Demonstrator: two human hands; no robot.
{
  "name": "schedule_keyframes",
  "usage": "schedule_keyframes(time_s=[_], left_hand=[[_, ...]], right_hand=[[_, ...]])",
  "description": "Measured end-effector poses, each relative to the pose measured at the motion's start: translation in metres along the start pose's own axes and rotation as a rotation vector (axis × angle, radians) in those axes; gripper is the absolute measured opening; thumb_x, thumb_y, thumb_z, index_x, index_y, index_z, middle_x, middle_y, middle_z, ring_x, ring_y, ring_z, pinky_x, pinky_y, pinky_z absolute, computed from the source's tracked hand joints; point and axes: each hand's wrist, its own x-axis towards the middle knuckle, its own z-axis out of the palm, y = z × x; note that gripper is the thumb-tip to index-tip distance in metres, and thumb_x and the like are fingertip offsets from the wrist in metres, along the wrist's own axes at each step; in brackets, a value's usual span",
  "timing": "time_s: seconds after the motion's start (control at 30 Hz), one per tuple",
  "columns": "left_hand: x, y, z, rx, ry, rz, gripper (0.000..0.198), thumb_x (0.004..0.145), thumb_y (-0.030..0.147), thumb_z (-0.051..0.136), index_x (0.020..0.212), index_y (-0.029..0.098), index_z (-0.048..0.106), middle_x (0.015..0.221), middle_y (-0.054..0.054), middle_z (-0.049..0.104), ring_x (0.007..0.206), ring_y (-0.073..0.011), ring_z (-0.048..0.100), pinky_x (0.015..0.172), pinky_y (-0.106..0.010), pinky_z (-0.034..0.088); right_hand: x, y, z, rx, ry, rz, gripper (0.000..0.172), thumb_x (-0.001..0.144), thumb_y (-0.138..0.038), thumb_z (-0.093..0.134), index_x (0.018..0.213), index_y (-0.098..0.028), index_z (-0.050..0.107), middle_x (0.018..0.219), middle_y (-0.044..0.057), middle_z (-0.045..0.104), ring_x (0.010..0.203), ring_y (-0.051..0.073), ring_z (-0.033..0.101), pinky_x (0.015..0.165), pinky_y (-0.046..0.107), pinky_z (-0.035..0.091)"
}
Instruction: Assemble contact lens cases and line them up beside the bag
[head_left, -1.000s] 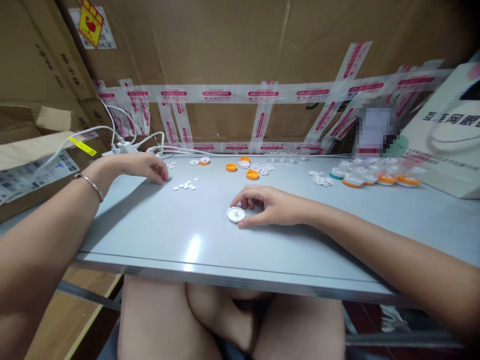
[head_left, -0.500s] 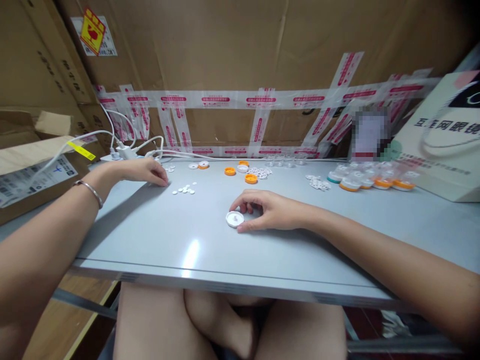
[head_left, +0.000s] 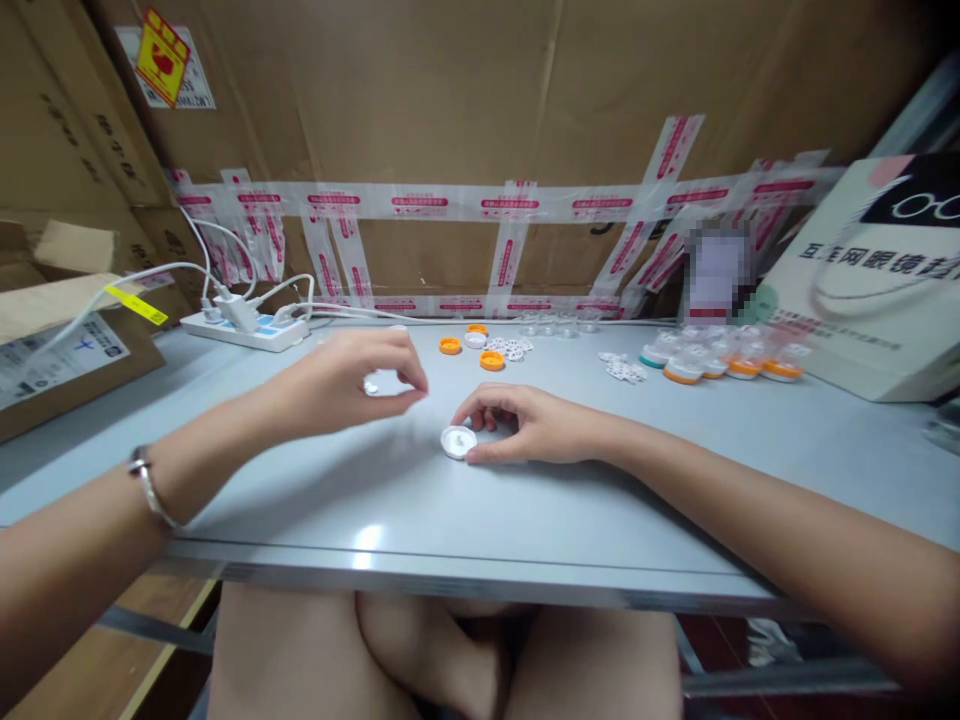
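Note:
My right hand (head_left: pixel 517 425) rests on the grey table (head_left: pixel 600 520) and grips a shallow round white cap (head_left: pixel 458 442) by its rim, thumb at the near side and fingers at the far side. The cap lies hollow side up with a small raised bit in its middle. Above the table, to the left of the cap, my left hand (head_left: pixel 375 372) has thumb and forefinger brought together at the tips. Whatever sits between them is too small or hidden to make out. A few small white discs (head_left: pixel 370 387) show behind that hand, mostly covered by it.
Farther back lie orange caps (head_left: pixel 492 361), a white cap (head_left: pixel 475 340) and a heap of white perforated pieces (head_left: pixel 511 349). More such pieces (head_left: pixel 622 368) and clear-topped containers (head_left: pixel 682 368) stand right. A power strip (head_left: pixel 277 333), cardboard boxes and a paper bag (head_left: pixel 877 290) border the table.
My left hand has moved right, from beside the small white discs toward the white cap, with its fingertips still together. My right hand keeps its hold on the cap. The view has shifted slightly.

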Motion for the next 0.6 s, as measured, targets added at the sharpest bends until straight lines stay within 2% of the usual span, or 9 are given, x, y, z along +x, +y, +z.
schedule_keyframes(time_s=[0.1, 0.23, 0.47, 0.6], left_hand=[[0.003, 0.017, 0.024, 0.082, 0.000, 0.167, 0.018, 0.087, 0.023, 0.050, 0.079, 0.020, 0.067, 0.080, -0.004, 0.068, 0.074, -0.0146, 0.062, 0.071, -0.027, 0.044], [0.003, 0.012, 0.040, 0.169, -0.036, 0.263, 0.020, 0.089, 0.024, 0.048, 0.083, 0.020, 0.067, 0.083, -0.005, 0.071, 0.073, -0.0143, 0.063, 0.075, -0.029, 0.042], [0.003, 0.012, 0.040, 0.225, -0.025, 0.327, 0.021, 0.090, 0.023, 0.048, 0.084, 0.021, 0.068, 0.082, -0.004, 0.071, 0.072, -0.0141, 0.063, 0.077, -0.030, 0.041], [0.000, 0.016, 0.034, 0.202, -0.026, 0.278, 0.024, 0.092, 0.025, 0.047, 0.085, 0.023, 0.069, 0.084, -0.004, 0.072, 0.071, -0.0144, 0.063, 0.076, -0.031, 0.042]], right_hand=[[0.000, 0.001, 0.001, 0.006, 0.005, -0.016, 0.034, 0.073, -0.038, 0.070, 0.099, -0.017, 0.064, 0.084, 0.001, 0.051, 0.078, 0.013, 0.046, 0.070, 0.026, 0.039], [0.001, 0.002, 0.002, 0.014, 0.003, -0.042, 0.034, 0.073, -0.038, 0.070, 0.098, -0.017, 0.064, 0.083, 0.001, 0.049, 0.078, 0.013, 0.046, 0.072, 0.026, 0.040], [0.001, 0.001, 0.001, 0.000, 0.003, -0.048, 0.033, 0.073, -0.041, 0.069, 0.097, -0.018, 0.064, 0.085, 0.001, 0.050, 0.078, 0.013, 0.047, 0.072, 0.026, 0.041], [0.000, 0.000, 0.001, -0.012, 0.008, -0.049, 0.032, 0.074, -0.039, 0.069, 0.097, -0.018, 0.065, 0.085, 0.001, 0.051, 0.078, 0.013, 0.048, 0.072, 0.026, 0.042]])
